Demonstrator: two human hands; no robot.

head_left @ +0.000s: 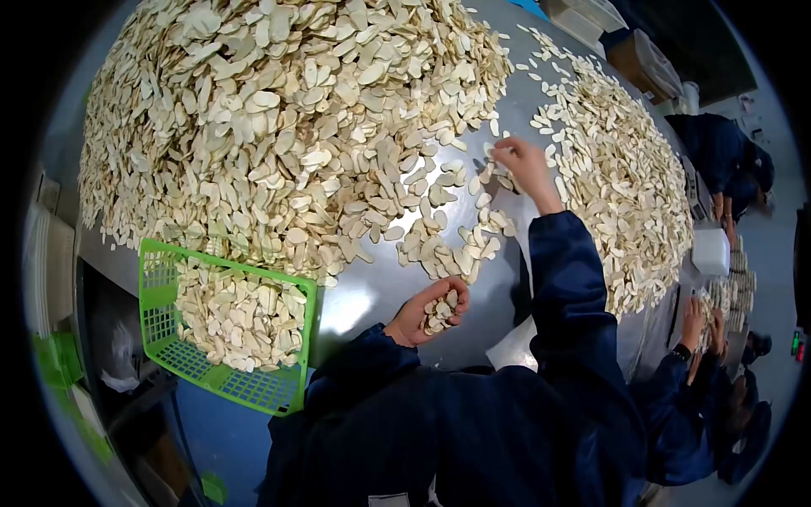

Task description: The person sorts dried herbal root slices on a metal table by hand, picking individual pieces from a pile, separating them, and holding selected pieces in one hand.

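Note:
My left hand [428, 314] is cupped, palm up, with its fingers curled round a small handful of pale dried slices [439, 313]. Further out over the metal table, my right hand [525, 169] has its thumb and fingers pinched at a single pale oval slice [488, 150]. Loose slices [452, 253] lie scattered on the tabletop between the two hands. To the left rises a large heap of the same slices [279, 110]. A second, lower spread of slices [625, 186] lies to the right of my right hand.
A green plastic basket [228, 393], partly filled with slices, sits at the table's left front edge. A clear plastic bag [514, 346] lies near my body. Co-workers' hands [693, 325] and a white container [710, 252] are at the right. Pale bins [583, 17] stand at the far end.

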